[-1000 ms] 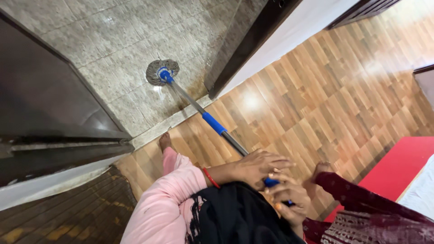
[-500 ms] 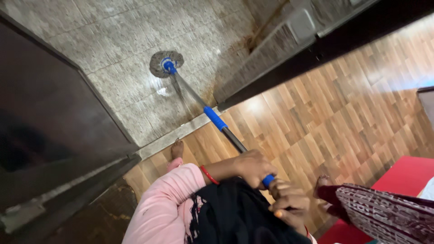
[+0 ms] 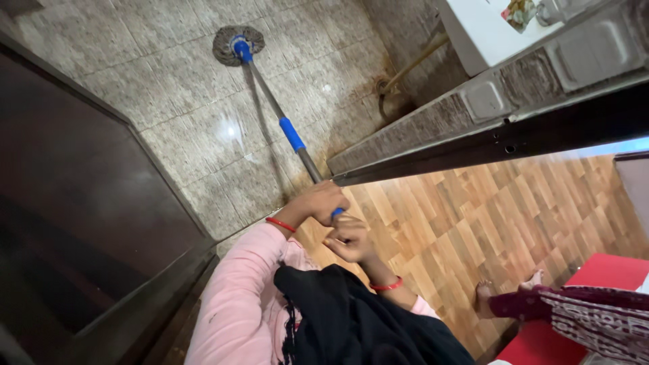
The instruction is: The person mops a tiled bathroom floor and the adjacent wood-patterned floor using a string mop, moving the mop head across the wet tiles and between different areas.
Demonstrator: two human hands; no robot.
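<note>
Both hands are wrapped tight round the mop handle [image 3: 297,143], left hand [image 3: 323,201] above right hand [image 3: 349,240]. The round string mop head [image 3: 238,44] sits far out on the speckled tile floor [image 3: 182,122] (wet sheen nearby). Long, flat, even strokes would serve best here.

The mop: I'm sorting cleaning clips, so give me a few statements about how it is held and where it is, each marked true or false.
1. Both hands grip the mop handle. True: the left hand sits just ahead of the right hand.
2. The mop head rests on the wooden floor. False: it lies on the grey tiled floor; the wood-pattern floor is beside the person.
3. The handle has a blue sleeve partway along. True.
4. The red mat lies under the mop head. False: it is at the lower right, far from it.
5. Each wrist is bare. False: a red bangle shows on each.
</note>
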